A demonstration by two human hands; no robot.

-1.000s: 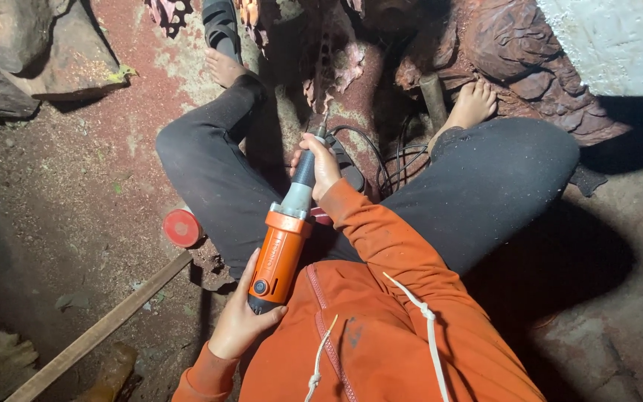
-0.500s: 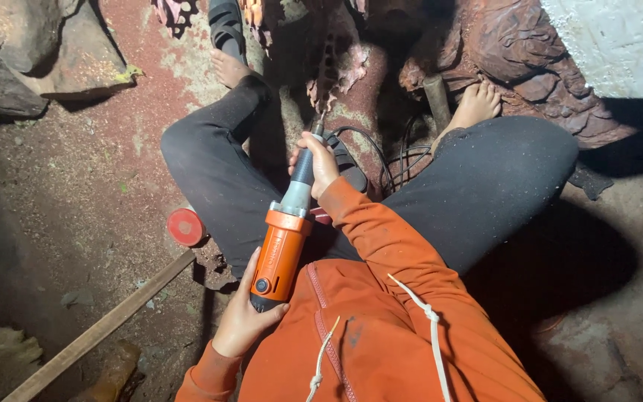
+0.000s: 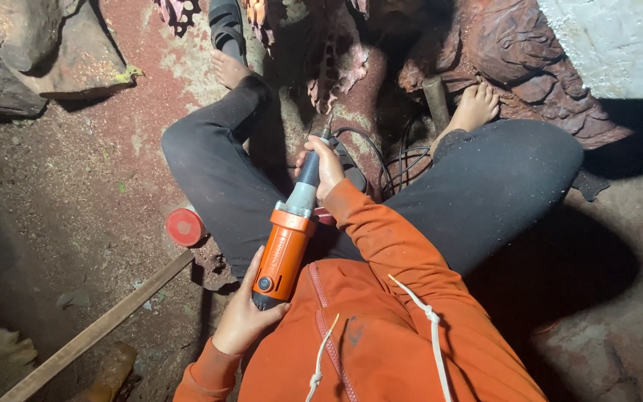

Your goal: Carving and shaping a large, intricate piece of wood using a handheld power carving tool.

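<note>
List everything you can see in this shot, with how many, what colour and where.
Power tool: one, orange body with a grey neck, centre, tip pointing at the carving.
Wood carving: one, reddish-brown, top centre to right.
Round cap: one, red, on the floor by the left knee.
Wooden strip: one, brown, lying slantwise lower left.
Cables: several, black, on the floor between the legs.
Rocks: a few, grey-brown, top left.
Left hand: one, cupping the tool's rear end.
Right hand: one, gripping the tool's neck.
Legs: two, black trousers, bare feet by the carving.
</note>
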